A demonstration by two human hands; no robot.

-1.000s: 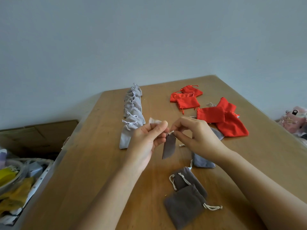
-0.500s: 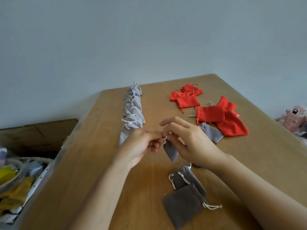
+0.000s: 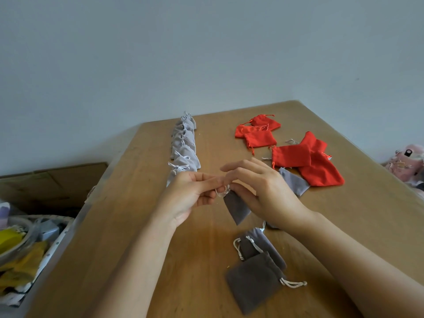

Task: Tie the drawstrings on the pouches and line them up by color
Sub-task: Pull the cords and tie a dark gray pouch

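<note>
left hand (image 3: 195, 196): pinched shut on the cream drawstring (image 3: 221, 193), holding it taut for tying
right hand (image 3: 263, 191): thumb and finger closed at the neck of the dark grey pouch (image 3: 236, 208), other fingers spread
pouch: hanging above the table (image 3: 142, 226)
light grey row (image 3: 184, 143): tied, lined up

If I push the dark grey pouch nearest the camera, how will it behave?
The dark grey pouch lies flat and looks empty, so it is probably light and floppy. It would likely slide or wrinkle, not roll. Its drawstring trails loose and may drag behind.
</note>
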